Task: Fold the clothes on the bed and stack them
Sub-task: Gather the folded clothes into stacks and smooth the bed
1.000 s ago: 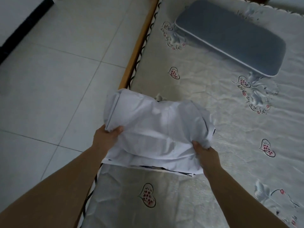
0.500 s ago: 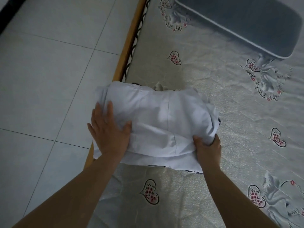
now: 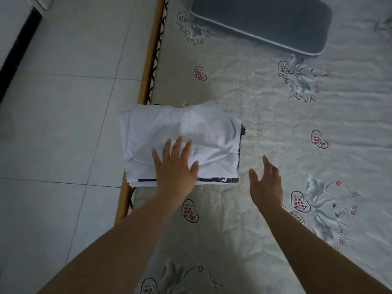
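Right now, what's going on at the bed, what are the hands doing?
A person is stacking folded clothes at the edge of the bed. The left hand lies flat, fingers straight, on the white folded garment that tops the stack; a dark patterned piece shows beneath it. The right hand is open beside the stack, holding nothing and off the cloth. A grey pillow lies farther up the bed.

A grey pillow [image 3: 261,22] with pale piping lies at the far end of the mattress. The sheet [image 3: 297,128] is pale and wrinkled, printed with hearts and grey swans. A wooden bed frame [image 3: 148,66] runs along its left edge, beside a floor [image 3: 63,102] of large pale tiles.
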